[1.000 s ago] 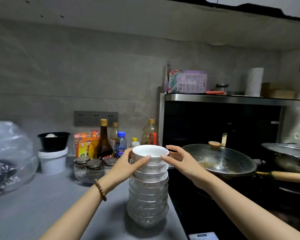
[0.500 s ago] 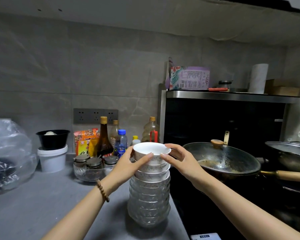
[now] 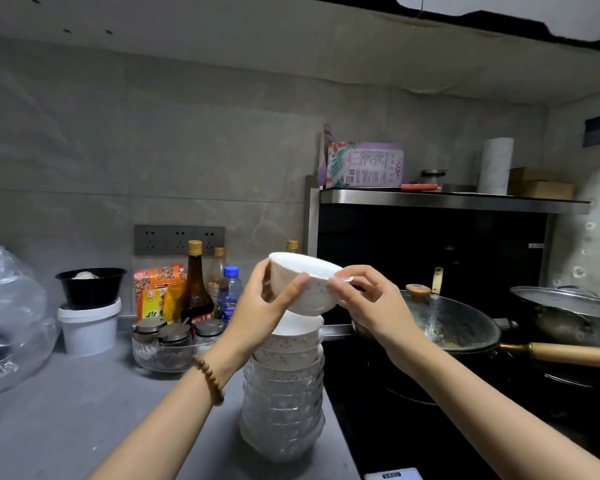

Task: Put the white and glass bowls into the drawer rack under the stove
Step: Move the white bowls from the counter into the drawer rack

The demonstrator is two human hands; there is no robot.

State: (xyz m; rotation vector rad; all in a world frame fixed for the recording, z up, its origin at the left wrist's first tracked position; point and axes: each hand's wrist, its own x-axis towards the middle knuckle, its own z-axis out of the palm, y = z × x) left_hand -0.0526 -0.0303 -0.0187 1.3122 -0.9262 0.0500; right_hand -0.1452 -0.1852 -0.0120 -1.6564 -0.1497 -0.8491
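We are holding one white bowl [image 3: 303, 285] between both hands, tilted, with its rim sinking toward 3 o'clock. Our left hand [image 3: 257, 310] is gripping its 9 o'clock side, the thumb lying across the near wall and the fingers curling round the far side. Our right hand [image 3: 374, 306] is pinching the rim at 3 o'clock with thumb and fingertips. The bowl is hanging directly over the stack of bowls [image 3: 284, 393], which is at 6 o'clock from it, white ones on top and glass ones below. We cannot tell if its base is touching the top one. The stack is standing on the grey counter [image 3: 66, 420], at the edge beside the black stove [image 3: 378, 410]. At 4 o'clock from the bowl a wok [image 3: 458, 327] is sitting on the stove, its wooden handle [image 3: 568, 355] pointing to 3 o'clock. At 9 o'clock bottles [image 3: 195, 282] are standing by the wall, behind a glass dish [image 3: 146, 358] that is holding jars [image 3: 175, 332]. Farther toward 9 o'clock a black bowl [image 3: 90, 285] is resting on a white tub [image 3: 89, 327].
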